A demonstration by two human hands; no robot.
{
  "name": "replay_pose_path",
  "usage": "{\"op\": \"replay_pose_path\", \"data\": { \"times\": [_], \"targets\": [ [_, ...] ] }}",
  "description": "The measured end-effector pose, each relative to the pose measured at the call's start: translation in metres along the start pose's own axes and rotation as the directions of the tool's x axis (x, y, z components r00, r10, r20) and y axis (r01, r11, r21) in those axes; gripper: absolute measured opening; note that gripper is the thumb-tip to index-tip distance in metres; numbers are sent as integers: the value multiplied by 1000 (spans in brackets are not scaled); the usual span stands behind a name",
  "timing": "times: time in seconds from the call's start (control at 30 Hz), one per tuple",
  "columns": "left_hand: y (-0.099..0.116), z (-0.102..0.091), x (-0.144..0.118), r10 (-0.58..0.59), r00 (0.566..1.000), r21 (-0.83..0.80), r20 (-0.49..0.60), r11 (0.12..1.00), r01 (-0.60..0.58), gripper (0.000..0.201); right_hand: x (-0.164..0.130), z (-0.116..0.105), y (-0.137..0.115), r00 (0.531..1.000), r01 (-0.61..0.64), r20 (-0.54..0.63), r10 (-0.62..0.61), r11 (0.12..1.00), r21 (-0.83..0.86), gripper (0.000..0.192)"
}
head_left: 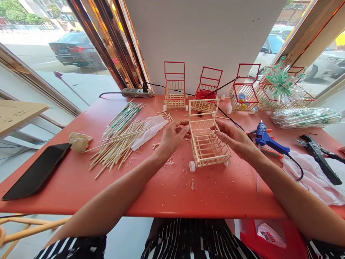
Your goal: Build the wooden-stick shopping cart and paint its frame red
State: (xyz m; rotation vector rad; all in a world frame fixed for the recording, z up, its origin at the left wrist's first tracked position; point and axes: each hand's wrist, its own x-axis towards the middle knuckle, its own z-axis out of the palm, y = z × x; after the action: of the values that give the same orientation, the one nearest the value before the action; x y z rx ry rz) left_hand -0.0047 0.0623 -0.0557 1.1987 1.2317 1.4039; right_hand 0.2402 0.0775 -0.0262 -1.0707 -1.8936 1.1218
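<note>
A small shopping cart made of pale wooden sticks (208, 142) stands on the red table in front of me, with white wheels at its lower corners and a tall handle frame at the far end. My left hand (175, 135) grips its left side near the base of the handle, thumb and fingers pinched on the sticks. On the opposite side my right hand (233, 136) has thumb and fingers closed on the upper right rail. The cart's basket holds nothing. Loose wooden sticks (115, 147) lie in a pile left of my left hand.
Finished carts with red handles (174, 93) line the wall. A blue glue gun (272, 138), pliers (320, 158) and a wrapped bundle of sticks (307, 118) lie at right. A black tablet (37, 171), packaged sticks (125, 117) and a power strip (137, 92) are at left.
</note>
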Motion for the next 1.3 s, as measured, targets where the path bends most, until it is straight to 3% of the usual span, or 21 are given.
{"op": "replay_pose_path", "data": {
  "times": [0.23,0.57,0.73,0.97,1.3],
  "targets": [
    [2,-4,4,17,1000,69,-14,998,-16,14,-1,-2,-8,1000,-3,10,3,999,-38,61],
    [0,-5,6,72,997,39,21,997,-73,16,11,-11,-6,999,-30,-25,29,999,-41,58],
    [4,-5,3,74,997,25,36,997,-75,16,15,-20,-8,999,-41,12,43,989,-141,60],
    [16,-2,-5,121,989,28,85,992,-124,16,35,-33,-15,998,59,47,-47,960,-273,60],
    [33,1,-14,187,982,41,30,981,-188,16,66,-31,-26,991,135,83,-108,857,-497,44]
  ]
}}
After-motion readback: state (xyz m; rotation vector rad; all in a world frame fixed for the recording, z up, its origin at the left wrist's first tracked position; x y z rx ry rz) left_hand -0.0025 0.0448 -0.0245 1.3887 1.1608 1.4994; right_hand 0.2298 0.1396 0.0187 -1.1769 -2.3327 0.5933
